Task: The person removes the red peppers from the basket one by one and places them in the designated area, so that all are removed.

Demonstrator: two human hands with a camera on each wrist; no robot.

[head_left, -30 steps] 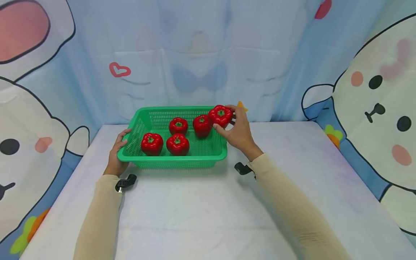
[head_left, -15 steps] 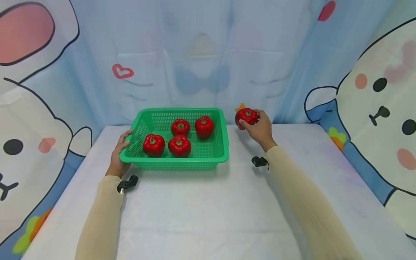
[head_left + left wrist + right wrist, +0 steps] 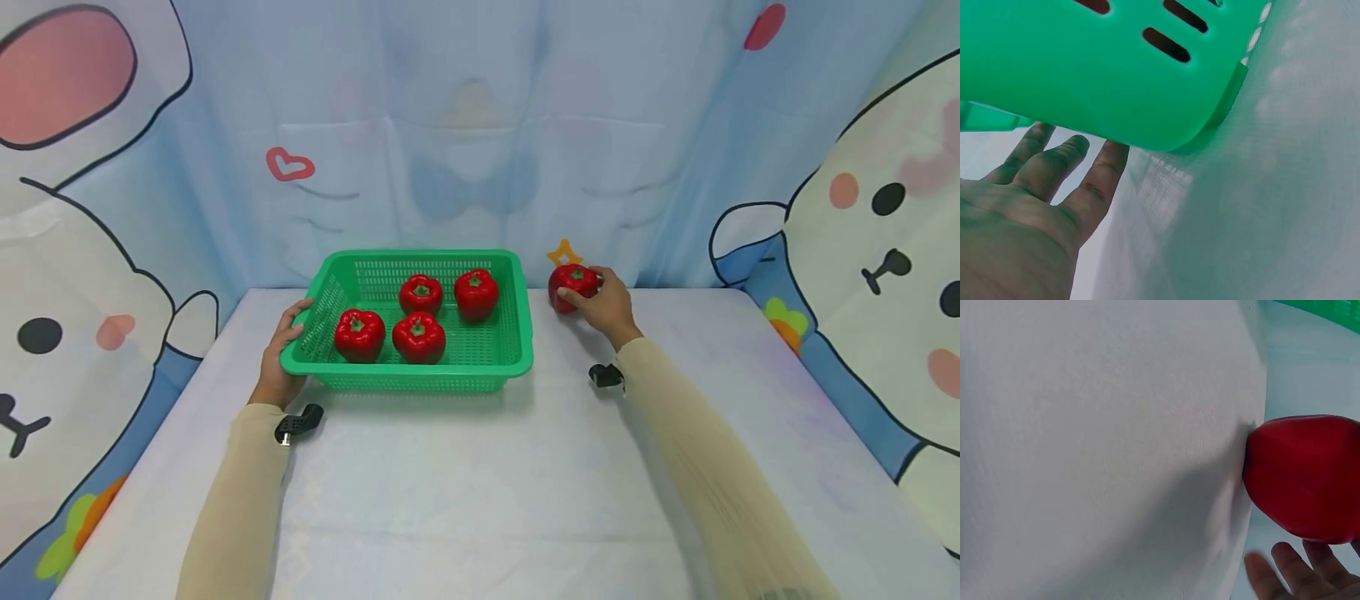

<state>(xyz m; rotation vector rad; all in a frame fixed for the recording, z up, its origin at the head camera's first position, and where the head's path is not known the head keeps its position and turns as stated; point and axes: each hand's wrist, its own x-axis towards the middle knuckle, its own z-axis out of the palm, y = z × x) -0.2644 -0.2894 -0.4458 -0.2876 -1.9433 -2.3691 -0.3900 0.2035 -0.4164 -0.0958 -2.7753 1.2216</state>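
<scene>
Held pepper: here it is, a glossy red pepper (image 3: 570,279) low at the back of the desk (image 3: 465,483), thumb at its front, fingers at its right; whether its base touches down cannot be told.
Right hand: clamped on that pepper, this hand (image 3: 611,307), with some fingertips off the skin in the wrist view.
Basket: a green basket (image 3: 412,377) sits to the pepper's left, its right wall standing between that pepper and four more red peppers (image 3: 419,338) inside.
Left hand: over at the basket's left end, this hand (image 3: 277,358) touches the rim, fingers apart and fairly straight.
Arms: both reach forward in beige sleeves (image 3: 705,450), the right one angled inward.
Backdrop: a blue cartoon curtain (image 3: 465,92) behind.
</scene>
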